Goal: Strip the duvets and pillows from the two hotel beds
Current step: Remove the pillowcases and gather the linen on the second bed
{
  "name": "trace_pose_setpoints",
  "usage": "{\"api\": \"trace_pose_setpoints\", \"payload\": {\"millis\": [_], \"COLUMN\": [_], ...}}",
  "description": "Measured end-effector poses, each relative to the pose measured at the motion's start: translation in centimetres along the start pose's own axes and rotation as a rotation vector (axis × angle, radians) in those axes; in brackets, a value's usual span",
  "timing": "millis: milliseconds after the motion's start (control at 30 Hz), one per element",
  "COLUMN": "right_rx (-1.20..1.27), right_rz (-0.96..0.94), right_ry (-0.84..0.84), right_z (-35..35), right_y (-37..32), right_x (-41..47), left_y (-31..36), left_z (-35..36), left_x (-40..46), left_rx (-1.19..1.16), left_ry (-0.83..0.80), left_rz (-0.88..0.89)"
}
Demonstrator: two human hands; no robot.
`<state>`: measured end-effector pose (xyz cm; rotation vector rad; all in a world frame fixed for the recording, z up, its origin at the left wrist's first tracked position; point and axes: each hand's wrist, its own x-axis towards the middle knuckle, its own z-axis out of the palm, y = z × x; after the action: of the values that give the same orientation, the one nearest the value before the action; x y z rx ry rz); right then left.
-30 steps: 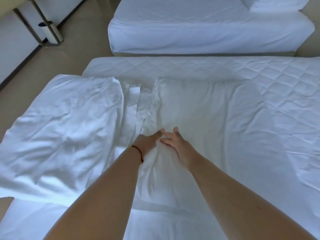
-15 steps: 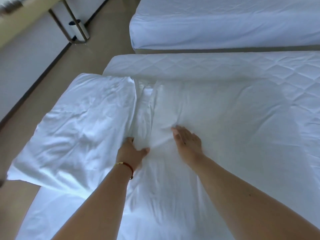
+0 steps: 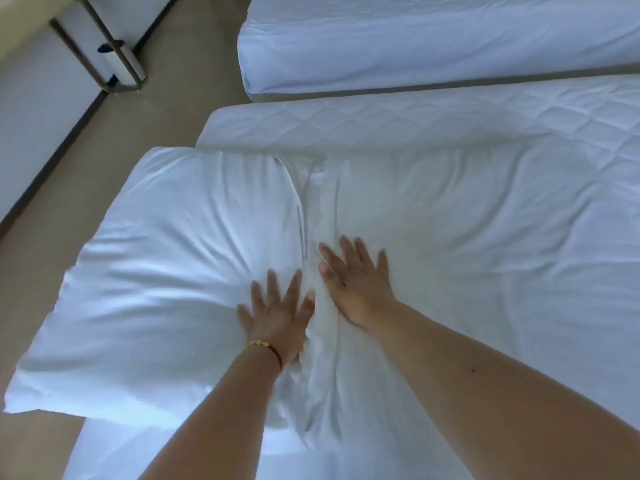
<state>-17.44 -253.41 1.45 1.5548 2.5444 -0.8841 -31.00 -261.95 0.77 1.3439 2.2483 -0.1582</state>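
Observation:
Two white pillows lie side by side on the near bed point(image 3: 502, 109), whose quilted mattress pad shows beyond them. The left pillow point(image 3: 166, 271) overhangs the bed's left edge. The right pillow point(image 3: 467, 244) lies flat toward the middle. My left hand point(image 3: 277, 310) presses flat with spread fingers on the left pillow's right side. My right hand point(image 3: 353, 282) presses flat on the right pillow's left side. A bunched fold of white cloth point(image 3: 320, 237) runs between the two hands. The second bed point(image 3: 433, 39), covered in a white sheet, stands beyond.
Beige floor point(image 3: 166, 109) runs along the left of both beds. A metal-framed stand with a white cylinder point(image 3: 119, 64) sits by the wall at the upper left. A narrow gap separates the two beds.
My left hand let go of the cloth it was grasping and now lies flat on the left pillow. My right hand spread flat. The view moved closer and leftward.

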Motion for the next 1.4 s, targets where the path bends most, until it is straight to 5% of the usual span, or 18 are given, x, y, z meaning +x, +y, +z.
{"api": "trace_pose_setpoints", "payload": {"millis": [167, 300, 367, 467, 533, 600, 800, 900, 1000, 1133, 1400], "right_rx": [-0.099, 0.111, 0.217, 0.648, 1.076, 1.206, 0.411, 0.202, 0.149, 0.148, 0.611], "right_rz": [0.116, 0.111, 0.113, 0.220, 0.276, 0.333, 0.377, 0.613, 0.862, 0.941, 1.088], "right_ry": [-0.040, 0.079, 0.122, 0.089, 0.110, 0.226, 0.676, 0.729, 0.593, 0.434, 0.372], "right_z": [6.4, 8.4, 9.3, 9.7, 8.2, 5.6, -3.3, -6.5, -8.8, -10.5, -12.7], "right_y": [0.5, -2.0, -3.9, -5.0, -4.6, -3.2, 5.7, 14.9, 22.7, 28.5, 33.7], "right_x": [-1.8, -3.7, -5.1, -6.4, -6.3, -6.5, -9.6, -10.8, -11.8, -10.9, -10.6], "left_y": [-3.4, -5.9, -6.1, -6.2, -5.2, -3.0, 8.5, 11.4, 10.9, 11.3, 12.3], "left_z": [4.8, 2.2, 1.3, 1.8, 1.0, -0.7, -1.6, 0.1, 2.3, 4.1, 4.4], "left_x": [-1.8, -3.7, -4.5, -5.2, -4.6, -3.8, -4.2, -2.0, 0.9, 2.1, 2.6], "left_rx": [-0.166, -0.588, -0.547, -0.281, -0.309, -0.318, -0.004, 0.133, 0.150, 0.169, 0.236], "left_ry": [-0.178, -0.254, -0.279, -0.334, -0.340, -0.253, 0.071, 0.160, 0.153, 0.140, 0.130], "left_rz": [0.150, 0.267, 0.339, 0.395, 0.307, 0.211, 0.376, 0.323, 0.184, 0.171, 0.137]}}
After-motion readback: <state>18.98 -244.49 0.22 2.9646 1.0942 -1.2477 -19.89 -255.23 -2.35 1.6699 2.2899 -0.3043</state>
